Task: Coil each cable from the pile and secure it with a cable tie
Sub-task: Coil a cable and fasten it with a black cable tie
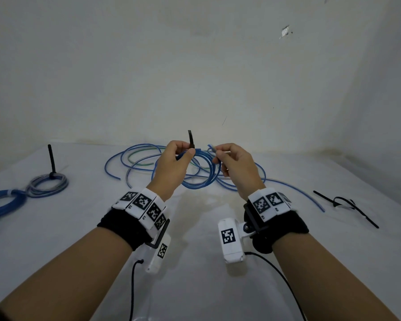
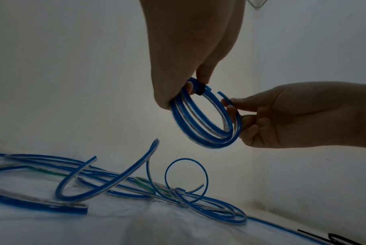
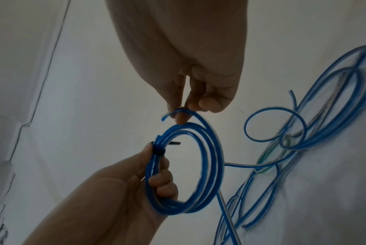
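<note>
**Blue coil held aloft between both hands, black tie around its strands**

Blue coil [image 1: 200, 172] hangs above the white desk [image 1: 195, 262], gripped on both sides. The left hand [image 1: 175, 162] curls its fingers through the loops and pinches the bundle where a black cable tie [image 3: 158, 150] wraps it, the tie's free tail [image 1: 190, 139] standing straight up above the thumb. The right hand [image 1: 235, 166] pinches the cable's loose end [image 3: 167, 115] between thumb and fingertips at the opposite side of the ring, so the two hands sit just beside each other with the coil between them.

Below and behind lies the pile of uncoiled cables [image 1: 144, 163], blue with clear and green strands, sprawling toward the wall. At the far left rest two finished bundles: a grey coil [image 1: 48, 185] with its tie tail upright and a darker blue coil [image 1: 2, 201]. Spare black ties [image 1: 346, 205] lie to the right.

Both wrists wear bands carrying square black-and-white coded markers [image 1: 140, 202]; no readable words or brand names appear.
</note>
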### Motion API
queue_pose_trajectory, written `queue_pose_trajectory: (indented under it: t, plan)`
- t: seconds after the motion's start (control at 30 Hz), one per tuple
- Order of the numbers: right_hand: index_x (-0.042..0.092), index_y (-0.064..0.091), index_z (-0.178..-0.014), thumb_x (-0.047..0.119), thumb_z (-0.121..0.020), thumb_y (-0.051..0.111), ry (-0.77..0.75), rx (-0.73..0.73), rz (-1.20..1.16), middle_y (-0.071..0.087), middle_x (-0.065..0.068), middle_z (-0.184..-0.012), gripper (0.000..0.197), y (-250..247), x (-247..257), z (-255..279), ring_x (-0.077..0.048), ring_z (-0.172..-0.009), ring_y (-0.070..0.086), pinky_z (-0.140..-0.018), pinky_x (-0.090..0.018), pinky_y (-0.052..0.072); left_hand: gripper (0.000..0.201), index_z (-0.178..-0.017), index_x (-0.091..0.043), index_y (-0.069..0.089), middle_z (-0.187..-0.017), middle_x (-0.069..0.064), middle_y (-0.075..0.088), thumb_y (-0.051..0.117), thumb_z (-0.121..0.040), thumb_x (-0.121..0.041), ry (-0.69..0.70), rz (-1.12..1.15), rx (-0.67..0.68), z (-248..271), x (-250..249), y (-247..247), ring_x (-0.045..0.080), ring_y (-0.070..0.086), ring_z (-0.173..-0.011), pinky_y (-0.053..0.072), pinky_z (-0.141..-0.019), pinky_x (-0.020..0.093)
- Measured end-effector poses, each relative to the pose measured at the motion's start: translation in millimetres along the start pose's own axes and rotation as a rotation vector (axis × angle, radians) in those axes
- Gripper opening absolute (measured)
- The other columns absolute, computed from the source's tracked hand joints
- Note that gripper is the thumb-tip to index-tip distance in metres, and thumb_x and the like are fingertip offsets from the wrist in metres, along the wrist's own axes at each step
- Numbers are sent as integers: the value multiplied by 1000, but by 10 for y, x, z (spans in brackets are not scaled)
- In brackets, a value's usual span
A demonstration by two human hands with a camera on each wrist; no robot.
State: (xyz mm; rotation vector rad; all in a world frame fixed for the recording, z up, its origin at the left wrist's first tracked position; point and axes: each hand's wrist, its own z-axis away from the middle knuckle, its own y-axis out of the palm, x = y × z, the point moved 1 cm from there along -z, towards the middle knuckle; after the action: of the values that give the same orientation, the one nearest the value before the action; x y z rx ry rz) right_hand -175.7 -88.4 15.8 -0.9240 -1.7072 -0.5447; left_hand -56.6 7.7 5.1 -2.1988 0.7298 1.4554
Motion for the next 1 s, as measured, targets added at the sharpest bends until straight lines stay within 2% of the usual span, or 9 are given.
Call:
queue_pose_trajectory:
  t: [0.1, 0.17, 0.3, 0.43, 0.57, 0.7, 0.77, 0.87, 1.0]
  plan:
    - [4, 65, -100, 4, -94, 51, -43, -18, -11, 60, -7, -73, 15, 13, 11, -22, 4, -49, 49, -52, -11, 39, 10, -102, -19, 54, -101, -3, 60, 56, -93, -15, 13, 30, 48, 18, -30, 8, 7, 55, -89, 43, -74, 14]
    - [3, 65, -101, 3, -94, 51, -59, -38, -43, 60, -6, -73, 16, 11, 9, -36, 4, -53, 52, -55, -9, 41, 11, -101, -21, 54, -99, -5, 60, 56, -93, -13, 18, 48, 73, 28, -56, 4, 8, 55, -89, 43, -75, 16]
    - [7, 64, -99, 5, -94, 50, -44, -55, -89, 59, -1, -73, 15, 10, -8, -56, -6, -68, 56, -68, -20, 47, 12, -97, -25, 56, -92, -9, 60, 56, -92, -14, 29, 53, 97, 33, -77, -18, 3, 51, -72, 39, -67, 16]
    - [8, 63, -96, 6, -95, 49, -74, -33, -14, 60, -1, -77, 15, 54, -18, -39, -6, -69, 55, -64, -14, 48, 10, -97, -24, 57, -94, -9, 63, 59, -91, -16, 43, 41, 78, 36, -57, -28, 5, 56, -84, 44, -75, 14]
    - [10, 63, -92, 7, -94, 51, -145, 2, 67, 62, 5, -78, 13, 75, -19, -26, 8, -62, 54, -61, -9, 44, 10, -95, -25, 56, -95, -7, 63, 60, -91, -17, 48, 47, 61, 50, -37, -31, 7, 58, -88, 45, -78, 15]
    - [5, 65, -94, 4, -93, 52, -184, 29, 95, 62, 6, -76, 13, 75, 9, -34, 8, -62, 54, -60, -8, 42, 9, -92, -27, 57, -94, -7, 63, 57, -92, -18, 40, 81, 71, 64, -45, -27, 4, 56, -85, 42, -73, 15]
    - [7, 66, -92, 3, -92, 54, -197, 43, 126, 63, 6, -77, 13, 66, 15, -33, 7, -64, 54, -64, -11, 44, 8, -95, -24, 58, -98, -3, 65, 54, -94, -17, 39, 84, 76, 61, -40, -29, 3, 54, -82, 40, -68, 12]
    - [10, 66, -91, 4, -90, 56, -215, 57, 179, 66, 4, -82, 11, 50, 10, -28, 2, -73, 57, -74, -22, 49, 10, -97, -22, 59, -100, -1, 66, 53, -94, -15, 39, 91, 85, 57, -37, -36, 2, 55, -82, 40, -64, 6]
    - [11, 60, -91, 5, -88, 60, -229, 47, 201, 67, -11, -95, 7, 28, -9, -15, -15, -83, 59, -81, -35, 50, 9, -97, -21, 59, -98, -4, 66, 54, -94, -14, 41, 96, 85, 61, -50, -29, -2, 58, -83, 41, -63, 4]
